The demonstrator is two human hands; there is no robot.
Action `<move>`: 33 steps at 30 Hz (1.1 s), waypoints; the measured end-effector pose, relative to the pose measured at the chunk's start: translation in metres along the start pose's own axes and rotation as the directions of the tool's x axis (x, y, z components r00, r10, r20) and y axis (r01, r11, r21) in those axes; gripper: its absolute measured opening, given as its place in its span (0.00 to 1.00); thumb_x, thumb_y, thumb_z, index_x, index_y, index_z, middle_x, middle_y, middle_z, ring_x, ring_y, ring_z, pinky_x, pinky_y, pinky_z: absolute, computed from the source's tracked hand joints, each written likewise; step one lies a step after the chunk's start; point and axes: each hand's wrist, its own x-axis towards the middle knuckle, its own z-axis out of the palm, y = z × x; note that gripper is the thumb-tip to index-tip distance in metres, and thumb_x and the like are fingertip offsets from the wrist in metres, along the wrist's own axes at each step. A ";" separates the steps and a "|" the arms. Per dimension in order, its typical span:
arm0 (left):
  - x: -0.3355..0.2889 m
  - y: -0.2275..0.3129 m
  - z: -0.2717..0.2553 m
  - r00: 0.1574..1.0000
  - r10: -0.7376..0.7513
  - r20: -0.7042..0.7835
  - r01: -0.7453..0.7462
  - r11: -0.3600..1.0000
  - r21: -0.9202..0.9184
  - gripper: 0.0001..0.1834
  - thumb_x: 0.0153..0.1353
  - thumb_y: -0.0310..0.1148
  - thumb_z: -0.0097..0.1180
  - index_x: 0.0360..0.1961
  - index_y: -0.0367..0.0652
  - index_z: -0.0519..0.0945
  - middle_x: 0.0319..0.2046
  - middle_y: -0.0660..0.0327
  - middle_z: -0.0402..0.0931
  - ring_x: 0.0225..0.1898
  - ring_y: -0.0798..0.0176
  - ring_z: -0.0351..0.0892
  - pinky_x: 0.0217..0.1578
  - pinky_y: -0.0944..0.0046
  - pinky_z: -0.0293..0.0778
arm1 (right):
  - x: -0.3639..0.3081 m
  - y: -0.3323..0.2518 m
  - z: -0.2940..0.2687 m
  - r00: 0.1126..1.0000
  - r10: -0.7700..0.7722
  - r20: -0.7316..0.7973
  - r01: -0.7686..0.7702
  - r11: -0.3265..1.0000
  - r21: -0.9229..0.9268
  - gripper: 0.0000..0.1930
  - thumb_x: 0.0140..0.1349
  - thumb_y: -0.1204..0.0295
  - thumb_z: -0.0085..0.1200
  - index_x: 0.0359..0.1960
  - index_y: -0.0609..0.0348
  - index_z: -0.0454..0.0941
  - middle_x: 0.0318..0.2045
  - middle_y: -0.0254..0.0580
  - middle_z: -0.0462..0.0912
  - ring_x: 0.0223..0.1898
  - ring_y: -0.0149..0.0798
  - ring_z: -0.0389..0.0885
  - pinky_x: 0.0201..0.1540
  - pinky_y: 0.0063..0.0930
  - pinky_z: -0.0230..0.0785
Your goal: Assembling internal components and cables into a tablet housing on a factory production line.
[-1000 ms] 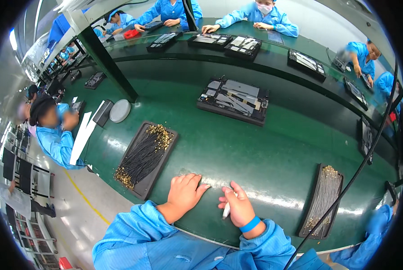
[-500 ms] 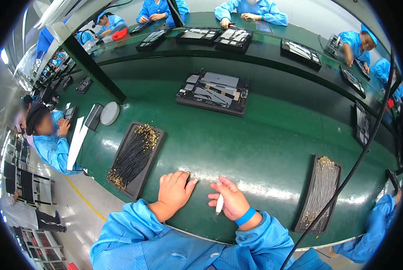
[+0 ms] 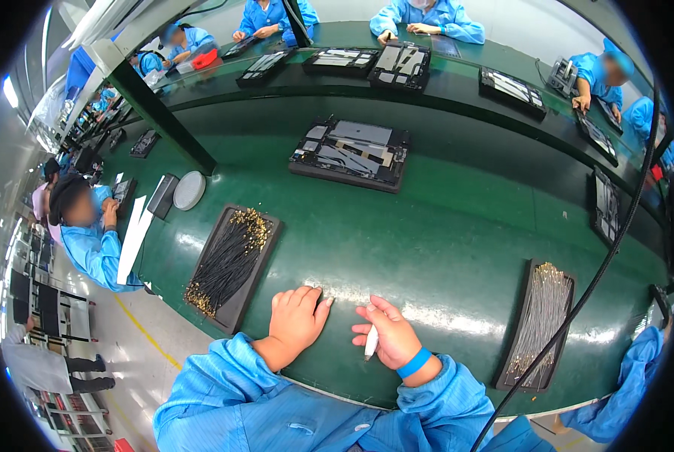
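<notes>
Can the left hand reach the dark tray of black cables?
Probably yes: the bare left hand sits just right of the dark rectangular tray of black, gold-tipped cables, with only green tabletop between.

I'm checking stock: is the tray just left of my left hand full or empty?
Partly full: black cables with gold-coloured ends cover most of the tray, but its bare bottom shows at the lower right.

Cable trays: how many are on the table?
2. The black-cable tray lies left of the left hand; the grey-cable tray lies right of the right hand, partly behind a black cord. Others may hide farther off.
</notes>
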 end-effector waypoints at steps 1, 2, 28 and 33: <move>0.000 0.000 0.000 1.000 -0.004 0.004 0.004 1.000 0.002 0.14 0.48 0.39 0.53 0.34 0.43 0.75 0.33 0.60 0.72 0.34 0.57 0.69 0.38 0.60 0.60 | 0.001 0.002 -0.001 1.000 -0.010 0.004 0.010 1.000 0.005 0.29 0.57 0.65 0.46 0.57 0.60 0.49 0.47 0.46 0.67 0.36 0.40 0.73 0.32 0.31 0.72; 0.001 0.001 -0.001 1.000 -0.008 0.009 0.008 1.000 0.004 0.13 0.48 0.39 0.53 0.33 0.43 0.75 0.33 0.60 0.72 0.34 0.57 0.69 0.38 0.60 0.60 | 0.002 0.002 -0.002 1.000 -0.020 0.007 0.020 1.000 0.011 0.28 0.58 0.65 0.45 0.57 0.59 0.49 0.46 0.47 0.67 0.36 0.41 0.74 0.32 0.33 0.72; 0.002 0.003 0.002 1.000 0.000 -0.020 0.000 1.000 -0.008 0.12 0.48 0.37 0.54 0.32 0.43 0.75 0.30 0.61 0.72 0.32 0.58 0.70 0.36 0.60 0.61 | -0.069 -0.039 0.031 0.366 -0.903 0.225 0.929 0.340 -0.147 0.21 0.58 0.72 0.44 0.53 0.58 0.59 0.43 0.48 0.71 0.31 0.32 0.71 0.31 0.23 0.67; 0.007 0.013 0.002 1.000 0.014 -0.023 -0.015 1.000 -0.028 0.12 0.48 0.38 0.53 0.32 0.43 0.75 0.31 0.61 0.73 0.32 0.57 0.70 0.37 0.60 0.61 | -0.124 -0.078 0.051 0.091 -0.860 0.502 0.955 0.219 0.200 0.22 0.56 0.69 0.44 0.53 0.56 0.59 0.50 0.47 0.62 0.41 0.44 0.65 0.39 0.32 0.64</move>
